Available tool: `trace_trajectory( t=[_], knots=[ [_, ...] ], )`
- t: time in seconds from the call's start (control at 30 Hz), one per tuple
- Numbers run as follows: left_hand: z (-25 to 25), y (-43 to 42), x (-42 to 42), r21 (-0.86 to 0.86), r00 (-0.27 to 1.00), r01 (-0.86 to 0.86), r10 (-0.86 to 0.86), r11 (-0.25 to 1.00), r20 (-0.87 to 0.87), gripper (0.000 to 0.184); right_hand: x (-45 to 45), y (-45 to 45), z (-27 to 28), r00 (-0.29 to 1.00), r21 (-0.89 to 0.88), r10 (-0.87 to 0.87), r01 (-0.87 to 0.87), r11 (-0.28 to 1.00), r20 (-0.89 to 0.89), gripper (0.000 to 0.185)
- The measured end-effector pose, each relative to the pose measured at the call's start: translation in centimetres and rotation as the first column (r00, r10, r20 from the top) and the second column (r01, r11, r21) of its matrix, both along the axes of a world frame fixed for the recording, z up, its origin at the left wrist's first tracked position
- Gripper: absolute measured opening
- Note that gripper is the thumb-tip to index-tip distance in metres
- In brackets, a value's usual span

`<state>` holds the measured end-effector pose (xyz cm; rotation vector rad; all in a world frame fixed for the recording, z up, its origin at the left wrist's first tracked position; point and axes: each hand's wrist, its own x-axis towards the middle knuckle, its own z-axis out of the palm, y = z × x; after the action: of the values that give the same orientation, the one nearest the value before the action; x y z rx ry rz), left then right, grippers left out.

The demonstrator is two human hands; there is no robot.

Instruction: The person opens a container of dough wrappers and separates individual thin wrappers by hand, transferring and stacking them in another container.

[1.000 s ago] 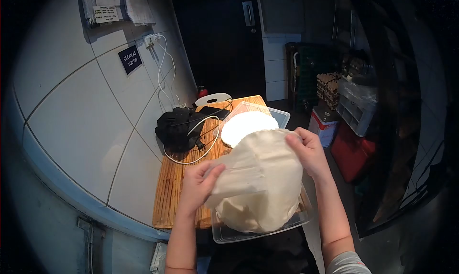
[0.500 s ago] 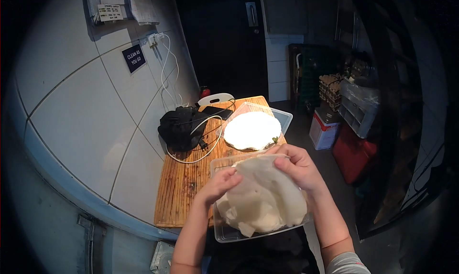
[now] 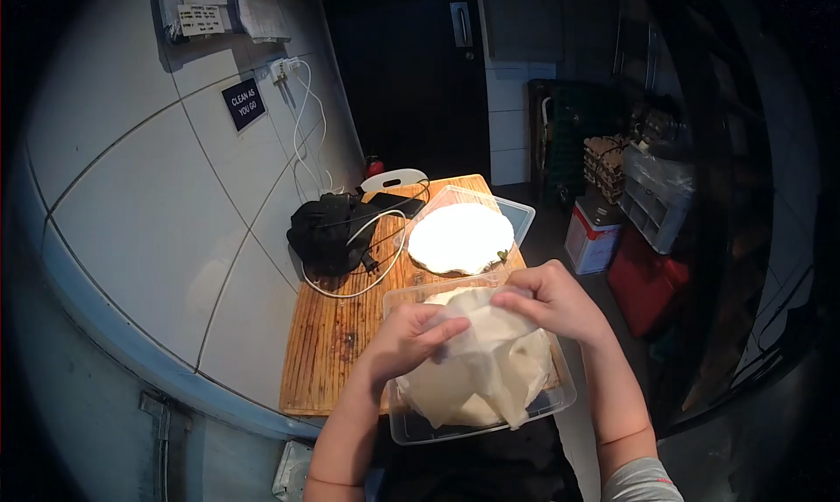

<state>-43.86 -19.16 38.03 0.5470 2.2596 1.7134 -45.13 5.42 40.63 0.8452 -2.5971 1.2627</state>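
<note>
My left hand (image 3: 413, 336) pinches the left upper edge of a thin, pale, floppy sheet (image 3: 490, 349), which looks slightly see-through. At the opposite upper edge, my right hand (image 3: 556, 301) grips it between thumb and fingers. The sheet hangs in folds over a clear plastic tub (image 3: 567, 399). More pale, soft material (image 3: 429, 397) lies in the tub beneath it; where one piece ends and another starts I cannot tell. Beyond my hands, a glaring white rounded mass (image 3: 461, 238) with a bit of green at its edge rests on a clear flat plastic piece (image 3: 521, 217).
The tub is at the near end of a wooden table (image 3: 328, 362). A black bag (image 3: 328, 231), white cable (image 3: 359, 295) and dark phone (image 3: 398, 206) lie at its left. Tiled wall (image 3: 114, 196) borders the left; egg trays (image 3: 604, 161) and a red box (image 3: 643, 279) stand at right.
Both hands have drawn nearer each other, the left shifting right. The sheet's top edge is now bunched between them, and its lower part hangs in a narrower fold.
</note>
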Motion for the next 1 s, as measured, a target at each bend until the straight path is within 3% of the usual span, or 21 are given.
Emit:
trace_trajectory(
  t=[0.17,0.23,0.33,0.43,0.53,0.63,0.7,0.8,0.9,0.93,1.0],
  knots=[
    [-0.6,-3.1,0.4,0.088,0.958,-0.267,0.274,0.960,-0.086,0.022,0.0,1.7,-2.1,0.988,-0.427,-0.137,0.155,0.891,0.074,0.026],
    [-2.5,-4.9,-0.6,0.165,0.917,-0.302,0.334,0.939,-0.217,0.021,-0.3,2.9,-2.9,0.983,-0.492,-0.148,0.181,0.852,0.105,0.025],
    [-2.7,-6.4,-0.1,0.251,0.897,-0.347,0.397,0.904,-0.192,0.019,-0.1,3.7,-3.2,0.969,-0.578,-0.174,0.245,0.778,0.176,0.025],
    [-3.0,-7.4,0.2,0.237,0.903,-0.347,0.392,0.907,-0.176,0.019,0.4,4.0,-3.2,0.970,-0.686,-0.090,0.224,0.692,0.227,0.025],
    [-3.8,-7.6,0.2,0.122,0.964,-0.255,0.261,0.959,-0.040,0.020,0.9,3.1,-3.4,0.974,-0.642,-0.046,0.181,0.745,0.222,0.022],
    [-4.2,-5.4,-0.8,0.107,0.998,0.062,-0.064,0.992,0.012,0.027,1.5,0.2,-3.0,0.996,-0.470,0.057,-0.017,0.882,0.070,0.019],
    [-6.8,-3.0,-2.4,0.119,0.992,0.058,-0.071,0.991,0.108,0.031,2.7,-1.7,-1.2,0.970,-0.377,0.224,-0.175,0.910,0.091,0.016],
    [-7.1,-2.1,-3.4,0.182,0.980,0.086,-0.116,0.980,0.159,0.032,2.6,-1.7,-0.2,0.922,-0.207,0.381,-0.387,0.899,-0.071,0.011],
    [-5.5,-2.1,-2.9,0.247,0.985,0.074,-0.111,0.966,0.135,0.026,1.9,0.8,-0.8,0.965,-0.327,0.254,-0.220,0.919,0.064,0.025],
    [-4.7,-2.3,-2.6,0.242,0.986,0.082,-0.115,0.967,0.124,0.025,1.2,1.3,-1.2,0.960,-0.388,0.279,-0.246,0.888,0.030,0.051],
    [-3.4,-2.1,-2.0,0.203,0.989,0.097,-0.118,0.974,0.093,0.023,2.2,1.2,-0.3,0.952,-0.375,0.277,-0.211,0.903,0.131,0.060]
  ],
)
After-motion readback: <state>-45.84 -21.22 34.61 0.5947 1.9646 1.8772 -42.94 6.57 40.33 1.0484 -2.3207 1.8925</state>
